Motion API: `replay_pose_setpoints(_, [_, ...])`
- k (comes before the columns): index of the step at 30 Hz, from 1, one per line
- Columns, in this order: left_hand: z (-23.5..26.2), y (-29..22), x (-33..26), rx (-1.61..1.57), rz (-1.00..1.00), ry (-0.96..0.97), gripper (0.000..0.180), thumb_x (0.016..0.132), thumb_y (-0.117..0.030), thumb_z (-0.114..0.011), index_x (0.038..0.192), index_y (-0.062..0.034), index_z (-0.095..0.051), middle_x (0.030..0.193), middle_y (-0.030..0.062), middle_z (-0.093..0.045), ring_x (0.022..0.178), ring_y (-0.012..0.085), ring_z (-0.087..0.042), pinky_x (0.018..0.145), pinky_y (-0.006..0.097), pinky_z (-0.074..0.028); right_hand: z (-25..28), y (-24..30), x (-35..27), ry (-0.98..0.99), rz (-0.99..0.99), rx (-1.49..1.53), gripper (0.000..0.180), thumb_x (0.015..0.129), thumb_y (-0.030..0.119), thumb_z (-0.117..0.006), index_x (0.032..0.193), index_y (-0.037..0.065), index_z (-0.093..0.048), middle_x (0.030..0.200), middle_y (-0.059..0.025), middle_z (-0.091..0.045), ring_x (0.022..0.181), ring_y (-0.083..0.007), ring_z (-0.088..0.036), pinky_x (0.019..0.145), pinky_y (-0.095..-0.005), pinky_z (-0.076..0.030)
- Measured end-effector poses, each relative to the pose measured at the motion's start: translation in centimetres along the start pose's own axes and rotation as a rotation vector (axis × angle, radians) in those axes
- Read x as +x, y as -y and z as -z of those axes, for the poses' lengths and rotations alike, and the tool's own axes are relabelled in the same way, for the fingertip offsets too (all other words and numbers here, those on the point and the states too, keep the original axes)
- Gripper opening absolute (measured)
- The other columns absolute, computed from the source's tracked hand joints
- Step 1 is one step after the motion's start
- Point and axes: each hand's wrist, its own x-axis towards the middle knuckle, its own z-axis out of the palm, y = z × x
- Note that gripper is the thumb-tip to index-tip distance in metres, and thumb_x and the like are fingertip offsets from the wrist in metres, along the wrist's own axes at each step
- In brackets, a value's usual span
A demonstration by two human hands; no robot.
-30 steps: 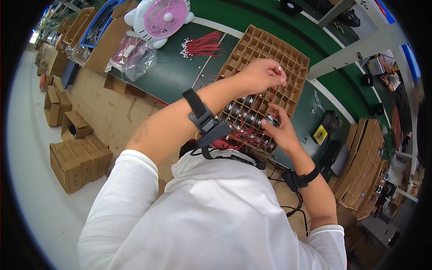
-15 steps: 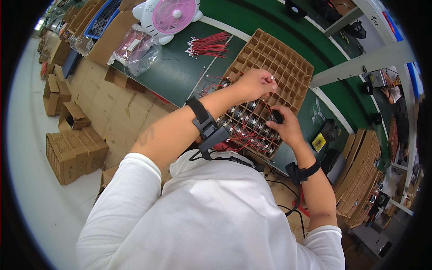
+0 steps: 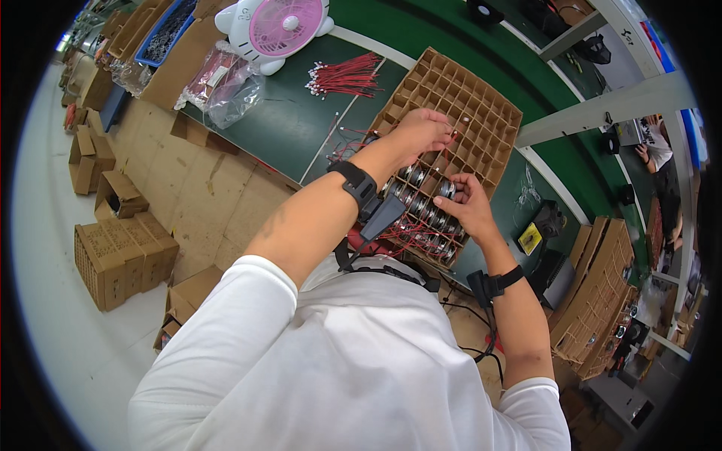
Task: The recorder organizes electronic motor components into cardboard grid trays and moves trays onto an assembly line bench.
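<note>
A cardboard divider tray point(image 3: 429, 60) lies on the green bench in front of me. Its near cells hold several small round black-and-silver speakers point(image 3: 421, 204) with red wires, while most far cells show bare cardboard. Over the middle of the tray, my left hand point(image 3: 423, 134) pinches the end of a thin red wire point(image 3: 453, 138). Just below it, my right hand point(image 3: 472, 204) grips a small speaker point(image 3: 447, 189) between thumb and fingers, at the edge of the filled cells. The wire seems to run down toward this speaker.
A bundle of red wires with white connectors point(image 3: 344, 77) lies left of the tray. Beyond are a pink-and-white fan point(image 3: 283, 28) and a clear plastic bag point(image 3: 235, 99). Right of the tray sits a black item with a yellow label point(image 3: 530, 239). Cardboard boxes point(image 3: 124, 259) stand on the floor.
My left hand has moved slightly left and toward the far side, still pinching the wire. My right hand has shifted a little left and turned the speaker, which now sits lower at the cells.
</note>
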Motion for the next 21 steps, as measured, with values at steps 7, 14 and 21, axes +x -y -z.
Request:
replay_pose_setpoints(7, [2.5,4.8,-1.8,1.072,-0.609,-0.145,0.015,0.081,-0.004,-0.06,0.091,-0.0106,-0.069,0.102,0.0101,-0.06,0.095,0.03,-0.058,0.082,0.036,-0.048,0.2,-0.3,0.4,-0.019,0.011,0.04,0.055,0.074,-0.002,-0.078,0.118,0.002,-0.046,0.107,-0.006,-0.053,0.084,-0.009,-0.056,0.076,-0.0239,-0.051])
replay_pose_setpoints(14, [1.4,5.5,-3.2,1.384,-0.609,-0.086,0.013,0.078,-0.017,-0.07,0.091,-0.0198,-0.072,0.102,0.0034,-0.053,0.104,0.0256,-0.049,0.087,0.042,-0.038,-0.1,-0.2,0.0,-0.003,0.067,0.121,0.057,0.074,-0.005,-0.076,0.12,0.003,-0.044,0.111,-0.0078,-0.055,0.091,-0.0128,-0.058,0.082,-0.0265,-0.051])
replay_pose_setpoints(21, [2.8,4.7,-4.1,1.158,-0.659,-0.199,0.008,0.076,-0.016,-0.07,0.084,-0.0146,-0.068,0.099,0.006,-0.057,0.1,0.0287,-0.053,0.084,0.041,-0.041,-0.6,0.0,0.5,0.011,0.07,0.178,0.059,0.072,-0.004,-0.077,0.12,0.002,-0.042,0.12,-0.0119,-0.055,0.098,-0.0166,-0.059,0.085,-0.0294,-0.051])
